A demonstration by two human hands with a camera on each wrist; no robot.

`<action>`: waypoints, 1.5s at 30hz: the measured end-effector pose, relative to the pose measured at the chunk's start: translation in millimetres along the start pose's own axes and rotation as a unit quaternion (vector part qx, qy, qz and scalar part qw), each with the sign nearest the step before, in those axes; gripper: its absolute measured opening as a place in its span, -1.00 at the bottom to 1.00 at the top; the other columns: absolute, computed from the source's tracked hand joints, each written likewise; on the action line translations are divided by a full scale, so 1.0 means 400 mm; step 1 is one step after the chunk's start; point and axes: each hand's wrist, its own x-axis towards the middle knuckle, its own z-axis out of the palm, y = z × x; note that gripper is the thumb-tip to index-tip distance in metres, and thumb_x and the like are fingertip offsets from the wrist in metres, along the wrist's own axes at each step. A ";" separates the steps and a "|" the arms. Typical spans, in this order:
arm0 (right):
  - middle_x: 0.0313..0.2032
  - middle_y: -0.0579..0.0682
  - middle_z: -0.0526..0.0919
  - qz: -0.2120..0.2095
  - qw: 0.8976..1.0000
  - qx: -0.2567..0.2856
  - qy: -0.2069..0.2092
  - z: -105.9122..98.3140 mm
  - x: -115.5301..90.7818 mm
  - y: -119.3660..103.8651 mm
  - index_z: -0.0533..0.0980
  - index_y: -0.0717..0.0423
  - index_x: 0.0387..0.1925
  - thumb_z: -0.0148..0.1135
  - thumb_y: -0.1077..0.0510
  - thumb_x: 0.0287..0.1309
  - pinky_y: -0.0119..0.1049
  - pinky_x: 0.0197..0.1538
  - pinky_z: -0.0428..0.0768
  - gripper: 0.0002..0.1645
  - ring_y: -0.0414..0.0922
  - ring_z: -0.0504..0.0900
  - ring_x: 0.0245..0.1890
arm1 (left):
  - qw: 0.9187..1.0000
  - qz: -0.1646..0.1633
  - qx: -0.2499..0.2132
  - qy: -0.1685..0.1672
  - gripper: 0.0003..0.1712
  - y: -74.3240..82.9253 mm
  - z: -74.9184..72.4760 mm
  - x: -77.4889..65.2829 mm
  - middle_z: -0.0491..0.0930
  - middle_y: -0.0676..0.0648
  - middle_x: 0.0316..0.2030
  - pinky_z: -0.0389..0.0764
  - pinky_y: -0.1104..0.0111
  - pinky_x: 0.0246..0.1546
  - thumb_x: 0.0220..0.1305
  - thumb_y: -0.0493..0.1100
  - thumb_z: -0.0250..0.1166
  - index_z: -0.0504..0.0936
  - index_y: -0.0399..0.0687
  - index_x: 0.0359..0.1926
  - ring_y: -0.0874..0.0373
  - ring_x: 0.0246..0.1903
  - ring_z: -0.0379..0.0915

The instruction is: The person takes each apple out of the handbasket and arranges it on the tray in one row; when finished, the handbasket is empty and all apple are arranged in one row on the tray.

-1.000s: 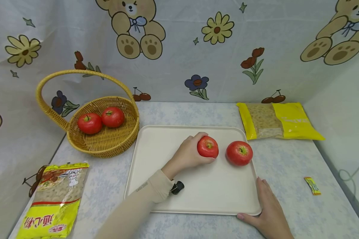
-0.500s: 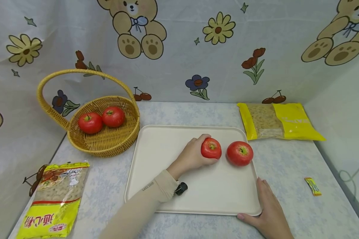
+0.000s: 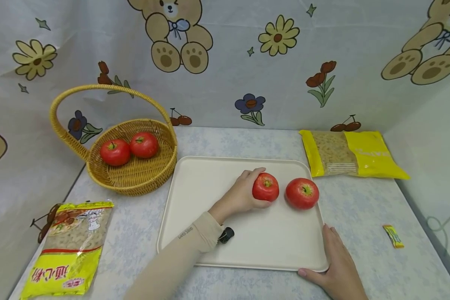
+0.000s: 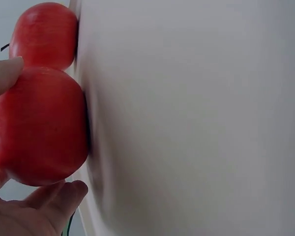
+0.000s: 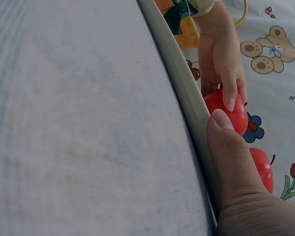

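My left hand (image 3: 241, 195) grips a red apple (image 3: 266, 187) over the right half of the cream tray (image 3: 277, 241). Thumb and fingers lie on opposite sides of this apple. To its right, near the tray's right edge, sits a second red apple (image 3: 302, 194); a narrow gap parts them in the head view. The left wrist view shows the held apple (image 4: 42, 128) low by the tray surface. My right hand (image 3: 339, 264) rests at the tray's front right corner, fingers straight along its side. In the right wrist view the thumb (image 5: 231, 152) touches the rim.
A wicker basket (image 3: 135, 177) with a tall handle stands at the left rear, holding two red apples (image 3: 115, 152). One yellow pasta bag (image 3: 69, 248) lies front left, another pasta bag (image 3: 354, 154) back right. A small yellow wrapped packet (image 3: 393, 236) lies right of the tray.
The left hand has moved a little to the right with the apple, closer to the second apple. The right hand has stayed at the tray's corner.
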 end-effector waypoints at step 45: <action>0.52 0.41 -0.23 0.032 0.999 -0.016 -0.023 0.001 0.006 0.001 -0.48 0.20 0.53 0.41 -0.63 -0.42 0.52 0.28 0.03 0.85 0.38 -0.20 0.50 | 0.868 -0.260 -0.027 0.422 0.05 -0.331 -0.564 -0.275 -0.18 -0.16 0.50 0.24 -0.20 0.36 0.20 0.11 0.34 -0.08 0.16 0.55 -0.14 0.49 -0.26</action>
